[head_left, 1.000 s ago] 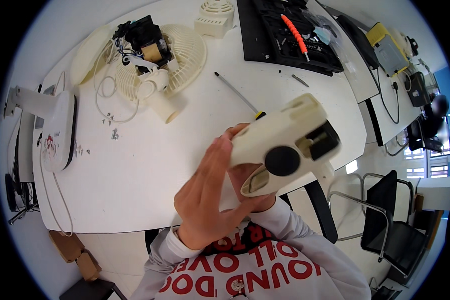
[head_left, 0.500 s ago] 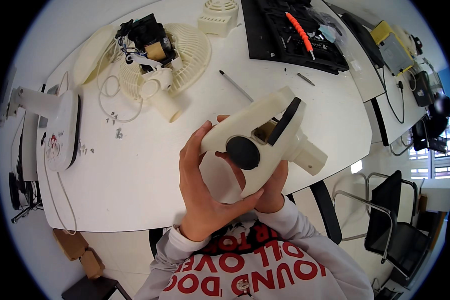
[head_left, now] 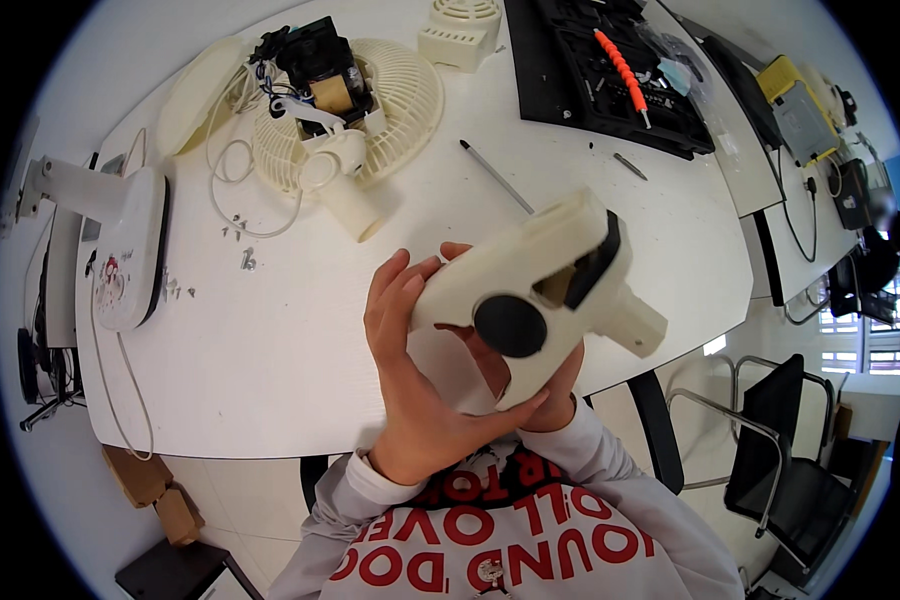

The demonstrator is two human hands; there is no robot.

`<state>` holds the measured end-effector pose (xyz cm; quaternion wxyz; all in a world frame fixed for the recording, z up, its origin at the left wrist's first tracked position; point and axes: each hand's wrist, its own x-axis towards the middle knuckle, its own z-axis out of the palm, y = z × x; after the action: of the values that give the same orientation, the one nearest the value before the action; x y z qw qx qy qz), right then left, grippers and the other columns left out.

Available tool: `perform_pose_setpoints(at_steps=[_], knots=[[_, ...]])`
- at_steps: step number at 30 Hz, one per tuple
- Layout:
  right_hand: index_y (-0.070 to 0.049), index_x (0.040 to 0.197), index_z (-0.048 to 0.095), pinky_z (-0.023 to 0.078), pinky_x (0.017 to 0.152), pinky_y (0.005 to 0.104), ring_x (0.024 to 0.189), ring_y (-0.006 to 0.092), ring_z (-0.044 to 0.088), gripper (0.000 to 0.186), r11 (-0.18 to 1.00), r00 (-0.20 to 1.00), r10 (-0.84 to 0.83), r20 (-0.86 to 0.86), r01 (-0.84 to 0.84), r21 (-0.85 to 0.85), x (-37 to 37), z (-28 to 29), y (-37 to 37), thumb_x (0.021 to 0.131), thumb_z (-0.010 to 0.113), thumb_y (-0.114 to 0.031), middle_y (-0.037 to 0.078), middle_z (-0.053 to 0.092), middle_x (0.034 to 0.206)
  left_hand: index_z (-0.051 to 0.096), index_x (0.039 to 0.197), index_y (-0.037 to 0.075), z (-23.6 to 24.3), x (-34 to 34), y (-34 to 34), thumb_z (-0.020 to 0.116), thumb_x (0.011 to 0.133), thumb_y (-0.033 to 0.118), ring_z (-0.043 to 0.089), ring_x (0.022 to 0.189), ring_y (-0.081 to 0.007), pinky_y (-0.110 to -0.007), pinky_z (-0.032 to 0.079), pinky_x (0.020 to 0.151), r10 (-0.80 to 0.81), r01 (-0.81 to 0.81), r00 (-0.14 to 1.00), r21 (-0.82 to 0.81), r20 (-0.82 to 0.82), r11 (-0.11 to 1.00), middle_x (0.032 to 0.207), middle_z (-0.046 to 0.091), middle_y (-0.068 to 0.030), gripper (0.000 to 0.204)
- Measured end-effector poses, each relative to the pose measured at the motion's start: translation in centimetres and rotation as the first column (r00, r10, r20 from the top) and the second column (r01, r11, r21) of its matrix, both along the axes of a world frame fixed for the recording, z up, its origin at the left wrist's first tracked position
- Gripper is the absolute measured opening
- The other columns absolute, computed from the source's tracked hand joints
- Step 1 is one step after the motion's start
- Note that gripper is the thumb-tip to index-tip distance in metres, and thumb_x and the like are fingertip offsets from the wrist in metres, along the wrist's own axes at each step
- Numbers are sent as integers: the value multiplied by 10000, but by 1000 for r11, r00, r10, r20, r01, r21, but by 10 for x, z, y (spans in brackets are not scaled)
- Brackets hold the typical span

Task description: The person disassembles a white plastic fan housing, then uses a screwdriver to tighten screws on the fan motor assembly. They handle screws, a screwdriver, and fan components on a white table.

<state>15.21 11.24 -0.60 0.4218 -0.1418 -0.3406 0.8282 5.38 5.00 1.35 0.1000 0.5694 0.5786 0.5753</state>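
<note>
white walls and a pale tiled floor (head_left: pixel 240 490) frame a broad white surface (head_left: pixel 270 370), whose edges bow in the wide view. above its near edge, close to the person's front, a cream plastic housing (head_left: pixel 565 345) is held up in both hands, tilted, with a black round disc (head_left: pixel 510 326) on its side and a short tube pointing to the lower right. the left hand (head_left: pixel 410 395) has its fingers (head_left: pixel 390 310) grasping the housing at its left end, the thumb along the lower edge. the right hand (head_left: pixel 560 388) grasps it from behind and below (most of those fingers are hidden, so their exact curl i cannot tell).

beyond the housing, a screwdriver's shaft (head_left: pixel 495 178) lies on the surface, its lower end out of sight. at the far left, a dark motor (head_left: pixel 335 85) with loose wires sits over a round cream grille (head_left: pixel 410 100), beside a curved cream shell (head_left: pixel 198 100). small screws (head_left: pixel 248 260) are scattered nearer. a vented cream cover (head_left: pixel 460 45) stands at the far edge; right of it, an orange flexible shaft (head_left: pixel 622 75) rests across an open black tool case (head_left: pixel 660 125).
</note>
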Motion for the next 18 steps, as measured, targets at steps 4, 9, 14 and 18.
perform_pose_setpoints(at_steps=[4, 9, 14, 18], knots=[[-47, 1444, 294, 371, 1089, 410, 1327, 266, 389, 726, 991, 990, 117, -74, -111, 78, 3, 10, 3, 929, 490, -520, 177, 319, 1470, 282, 1402, 65, -3, 3, 2, 905, 552, 279, 341, 1313, -436, -561, 300, 1058, -27, 20, 999, 150, 42, 988, 1362, 415, -227, 1076], [-35, 1437, 295, 376, 1090, 404, 1324, 248, 387, 725, 995, 989, 91, -117, -85, 49, 1, 6, 1, 910, 569, -453, 162, 337, 1454, 303, 1402, 68, -8, 4, 2, 903, 558, 301, 382, 1299, -436, -570, 298, 1064, -66, 48, 994, 197, 85, 979, 1376, 429, -238, 1062], [-14, 1425, 300, 374, 1088, 405, 1321, 248, 391, 782, 992, 992, 126, -28, -126, 7, 4, 20, 3, 873, 620, -466, 150, 357, 1435, 313, 1409, 53, -8, 4, 3, 905, 563, 306, 383, 1309, -422, -545, 330, 1059, -90, 61, 990, 251, 106, 966, 1377, 435, -238, 1064], [-7, 1412, 309, 361, 1093, 391, 1312, 242, 395, 850, 983, 982, 181, -56, -181, -4, 7, 17, 2, 824, 672, -501, 136, 382, 1407, 333, 1402, 50, -15, 4, 3, 907, 555, 273, 375, 1320, -417, -529, 344, 1062, -130, 84, 983, 309, 131, 947, 1380, 439, -239, 1048]])
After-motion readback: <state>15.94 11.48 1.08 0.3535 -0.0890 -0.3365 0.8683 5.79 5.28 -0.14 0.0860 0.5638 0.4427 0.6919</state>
